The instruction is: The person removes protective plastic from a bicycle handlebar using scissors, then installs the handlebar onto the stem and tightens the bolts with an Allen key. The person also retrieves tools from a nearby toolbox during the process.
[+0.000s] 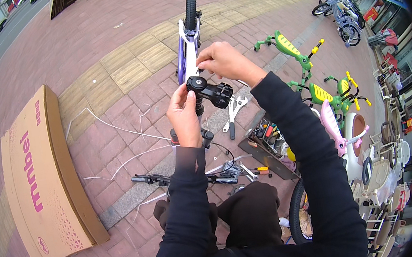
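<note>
A purple and white bicycle frame stands before me, its knobby rear tire pointing away. On its steering post sits a black handlebar stem with a round cap. My left hand is closed on the stem's near-left side, fingertips and thumb at the cap. Just above the stem, my right hand is closed in a pinch; what its fingertips hold is too small to make out. Below hangs a dark handlebar with levers and cables, lying apart from the stem clamp.
Wrenches lie on the brick paving beside an open toolbox. A yellow-handled screwdriver is nearer me. At left rests a large cardboard box, with white straps nearby. Green and yellow ride-on toys and parked bicycles stand right.
</note>
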